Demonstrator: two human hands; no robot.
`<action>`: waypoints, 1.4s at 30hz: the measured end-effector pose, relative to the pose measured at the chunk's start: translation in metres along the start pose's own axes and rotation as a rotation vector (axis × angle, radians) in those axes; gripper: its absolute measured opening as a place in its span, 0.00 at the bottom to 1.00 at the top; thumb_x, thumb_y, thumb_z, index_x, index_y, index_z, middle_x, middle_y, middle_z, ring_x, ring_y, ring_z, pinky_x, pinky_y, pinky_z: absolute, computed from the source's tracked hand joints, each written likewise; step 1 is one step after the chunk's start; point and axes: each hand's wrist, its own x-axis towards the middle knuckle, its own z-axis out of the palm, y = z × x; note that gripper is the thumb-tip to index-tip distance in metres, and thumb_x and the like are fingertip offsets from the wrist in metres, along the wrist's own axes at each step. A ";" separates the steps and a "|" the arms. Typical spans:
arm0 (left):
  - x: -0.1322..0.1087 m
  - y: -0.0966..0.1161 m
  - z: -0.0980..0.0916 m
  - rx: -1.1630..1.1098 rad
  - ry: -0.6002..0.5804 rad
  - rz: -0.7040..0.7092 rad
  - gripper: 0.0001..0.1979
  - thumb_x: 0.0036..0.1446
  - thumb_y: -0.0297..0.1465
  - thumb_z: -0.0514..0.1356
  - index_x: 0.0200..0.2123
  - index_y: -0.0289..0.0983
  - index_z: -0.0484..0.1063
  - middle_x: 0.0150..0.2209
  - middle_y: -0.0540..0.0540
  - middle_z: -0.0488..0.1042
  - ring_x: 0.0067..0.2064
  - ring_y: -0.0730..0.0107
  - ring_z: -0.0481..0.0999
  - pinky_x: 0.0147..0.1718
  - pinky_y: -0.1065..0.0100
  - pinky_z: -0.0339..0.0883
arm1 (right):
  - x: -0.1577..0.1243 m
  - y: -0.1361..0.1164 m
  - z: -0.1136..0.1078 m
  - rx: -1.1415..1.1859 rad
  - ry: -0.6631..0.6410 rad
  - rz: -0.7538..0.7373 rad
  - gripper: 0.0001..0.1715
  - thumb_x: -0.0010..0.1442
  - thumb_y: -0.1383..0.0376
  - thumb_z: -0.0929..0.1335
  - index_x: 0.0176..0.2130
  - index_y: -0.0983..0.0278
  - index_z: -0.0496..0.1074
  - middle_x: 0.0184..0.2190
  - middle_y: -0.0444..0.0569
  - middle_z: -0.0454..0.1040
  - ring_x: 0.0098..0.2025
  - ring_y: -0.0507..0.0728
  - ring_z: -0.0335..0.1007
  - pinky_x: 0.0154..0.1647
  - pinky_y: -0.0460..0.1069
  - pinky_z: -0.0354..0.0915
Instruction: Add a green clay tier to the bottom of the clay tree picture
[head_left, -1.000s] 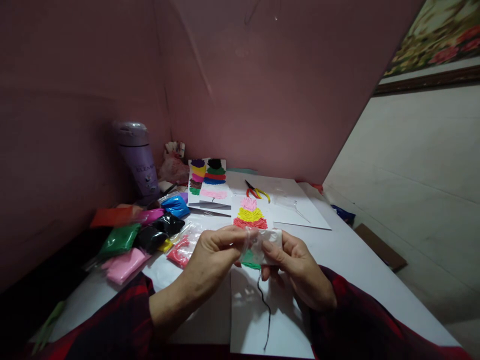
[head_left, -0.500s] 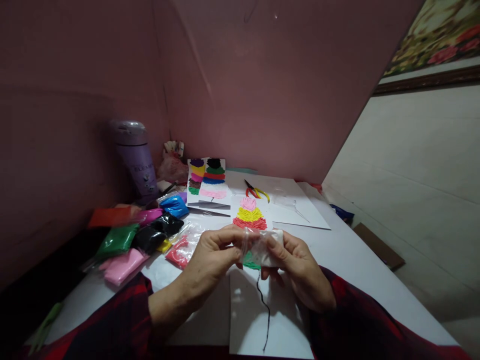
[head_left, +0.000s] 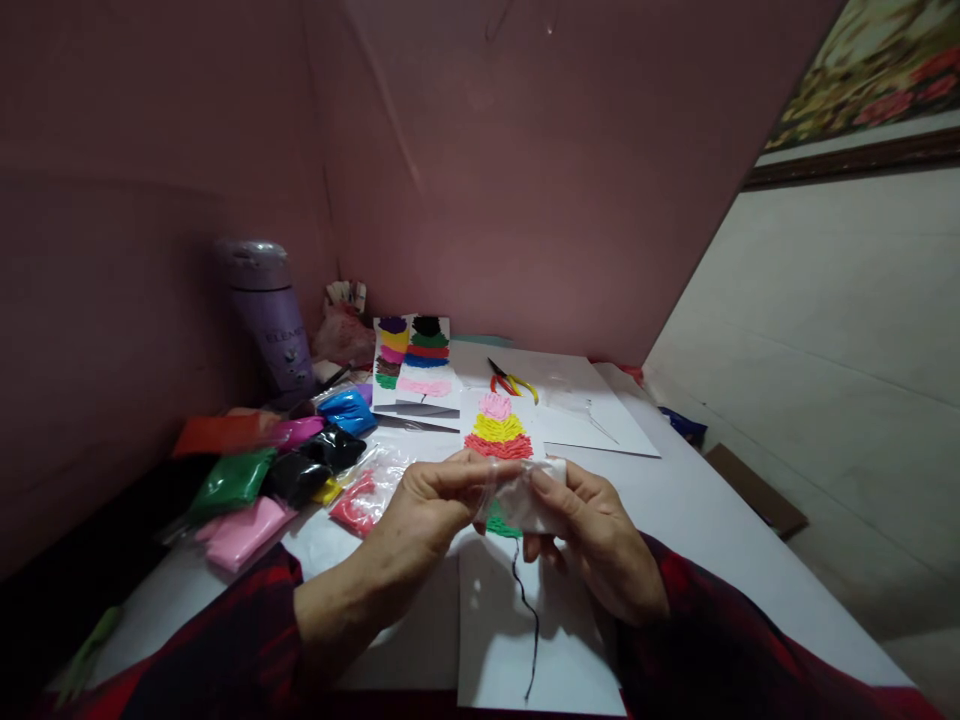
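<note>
Between my two hands is a clear plastic packet point(head_left: 536, 500) with white clay-like stuff inside. My left hand point(head_left: 424, 525) pinches the packet's loose clear end. My right hand point(head_left: 600, 525) grips the filled part, thumb on top. Beneath them lies a white sheet point(head_left: 499, 620) bearing textured clay bands: a pink band point(head_left: 495, 405), a yellow band point(head_left: 499, 430), a red band point(head_left: 499, 446) and a green band point(head_left: 502, 522). A dark wavy strand point(head_left: 525, 600) runs down from the green. My hands and the packet hide the part between red and green.
At left lie several clay packets, among them green point(head_left: 232, 482), pink point(head_left: 246, 530), black point(head_left: 330, 450) and blue point(head_left: 347, 410). A purple tumbler point(head_left: 270, 325) stands behind them. Finished-looking colour cards point(head_left: 416, 365) lean at the back, beside red-and-yellow pliers point(head_left: 514, 384). A brown board point(head_left: 756, 490) is at right.
My left fingers have shifted slightly on the packet's clear end, which now looks more gathered. The hands otherwise keep their place, and the view has moved a touch.
</note>
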 end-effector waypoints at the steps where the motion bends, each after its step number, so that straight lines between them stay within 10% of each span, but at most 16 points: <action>1: 0.001 0.000 0.001 -0.020 -0.004 -0.004 0.21 0.44 0.18 0.56 0.38 0.42 0.81 0.39 0.46 0.77 0.42 0.63 0.72 0.43 0.64 0.62 | 0.000 0.000 0.000 0.001 -0.001 -0.009 0.20 0.58 0.51 0.68 0.34 0.67 0.71 0.16 0.45 0.72 0.14 0.48 0.61 0.14 0.41 0.51; 8: 0.001 0.001 0.004 -0.087 0.013 -0.026 0.10 0.43 0.19 0.59 0.27 0.37 0.79 0.26 0.49 0.74 0.31 0.68 0.72 0.35 0.66 0.63 | -0.002 0.001 0.001 -0.026 0.008 -0.024 0.20 0.57 0.51 0.68 0.31 0.67 0.70 0.16 0.46 0.73 0.14 0.48 0.59 0.14 0.42 0.50; 42: 0.004 0.002 0.000 -0.042 0.148 -0.009 0.10 0.40 0.32 0.71 0.29 0.35 0.81 0.27 0.45 0.77 0.26 0.72 0.67 0.24 0.72 0.61 | 0.002 0.003 -0.002 -0.126 0.049 -0.027 0.22 0.59 0.48 0.66 0.37 0.66 0.70 0.19 0.45 0.71 0.16 0.48 0.60 0.13 0.41 0.51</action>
